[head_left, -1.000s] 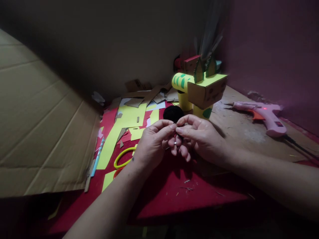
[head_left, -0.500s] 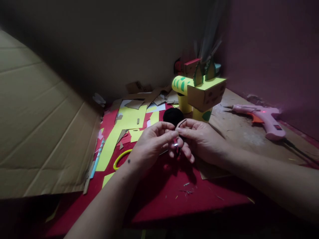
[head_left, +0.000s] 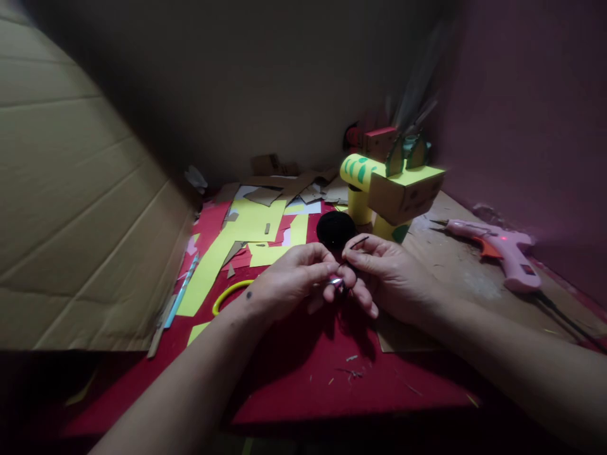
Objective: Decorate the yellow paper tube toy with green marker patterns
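My left hand (head_left: 296,278) and my right hand (head_left: 386,272) meet over the red tabletop, fingers bent. A thin dark strand (head_left: 358,241) sticks out of the pinch of my right thumb and forefinger. My left thumb and forefinger are pressed together on something too small to make out. A small shiny object (head_left: 336,282) shows between the hands; its shape is unclear. Just behind the fingers lies a round black ball (head_left: 336,229). The yellow figure (head_left: 406,189), with a cardboard box head and green spots, stands behind my right hand.
A pink glue gun (head_left: 505,249) with a lit red light lies at the right. Paper and cardboard scraps (head_left: 256,218), a yellow ring-shaped handle (head_left: 227,292) and a blue striped stick (head_left: 183,291) lie left. A big cardboard sheet (head_left: 85,208) rises at the left edge.
The whole view has shifted slightly. My hands have moved a little apart at the fingertips, and more of the dark strand shows above my right fingers.
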Motion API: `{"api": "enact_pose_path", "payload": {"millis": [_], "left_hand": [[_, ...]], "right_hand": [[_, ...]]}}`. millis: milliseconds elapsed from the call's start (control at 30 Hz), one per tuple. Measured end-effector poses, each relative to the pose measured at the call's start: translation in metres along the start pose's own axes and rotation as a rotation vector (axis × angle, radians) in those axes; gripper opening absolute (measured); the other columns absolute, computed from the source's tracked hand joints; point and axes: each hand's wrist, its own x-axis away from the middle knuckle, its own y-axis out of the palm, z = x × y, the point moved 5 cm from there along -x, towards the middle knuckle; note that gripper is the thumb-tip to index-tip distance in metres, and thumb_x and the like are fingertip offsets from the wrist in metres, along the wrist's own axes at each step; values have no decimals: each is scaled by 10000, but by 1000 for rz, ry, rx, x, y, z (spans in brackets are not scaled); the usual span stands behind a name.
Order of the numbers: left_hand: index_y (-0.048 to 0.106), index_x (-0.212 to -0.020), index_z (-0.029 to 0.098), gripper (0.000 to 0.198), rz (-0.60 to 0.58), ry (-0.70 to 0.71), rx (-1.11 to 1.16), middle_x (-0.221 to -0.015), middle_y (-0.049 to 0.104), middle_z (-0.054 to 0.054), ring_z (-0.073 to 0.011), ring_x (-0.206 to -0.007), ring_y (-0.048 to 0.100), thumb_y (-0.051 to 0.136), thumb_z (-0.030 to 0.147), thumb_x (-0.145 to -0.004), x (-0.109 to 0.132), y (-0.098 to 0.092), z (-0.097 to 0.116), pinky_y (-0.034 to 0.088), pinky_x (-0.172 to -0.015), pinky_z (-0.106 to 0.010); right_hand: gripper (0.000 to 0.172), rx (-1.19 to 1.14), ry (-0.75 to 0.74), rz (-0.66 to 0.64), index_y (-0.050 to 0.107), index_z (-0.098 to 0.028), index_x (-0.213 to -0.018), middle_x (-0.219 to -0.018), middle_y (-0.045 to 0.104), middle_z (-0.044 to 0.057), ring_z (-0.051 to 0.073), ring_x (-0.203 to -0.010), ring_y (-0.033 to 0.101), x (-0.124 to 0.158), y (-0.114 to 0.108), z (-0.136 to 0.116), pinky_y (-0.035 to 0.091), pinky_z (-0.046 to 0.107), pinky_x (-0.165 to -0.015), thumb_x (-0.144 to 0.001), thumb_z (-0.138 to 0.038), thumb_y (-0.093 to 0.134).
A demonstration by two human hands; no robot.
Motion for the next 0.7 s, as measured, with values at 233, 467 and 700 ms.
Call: {"api": "enact_pose_path", "payload": {"millis": [233,467,700], "left_hand": [[548,-823,161,78,-39,-18,42,-766,641,-45,-95,-562,546,616,196,-839,-1,3,-4,404,-412,-169],[500,-772,187,154,34,92,-220,-697,624,-36,-92,-488,417,533,289,-883,0,0,1,301,-446,-230],[490,-704,207,163,231,296,-560,-668,521,22,-150,-648,464,538,151,-849,-3,0,6,346,-625,-287]], "right_hand": [[135,-2,7,-20,555,-199,-878,-582,700,-36,100,-331,597,-1,-3,3,448,139,-265,-867,-285,659],[140,-11,45,-66,523,-206,-859,-615,687,-49,83,-330,587,1,-1,5,440,132,-272,-900,-304,614],[197,-42,85,-88,508,-194,-785,-577,664,-58,77,-312,565,0,-5,6,427,130,-264,-860,-295,660]]}}
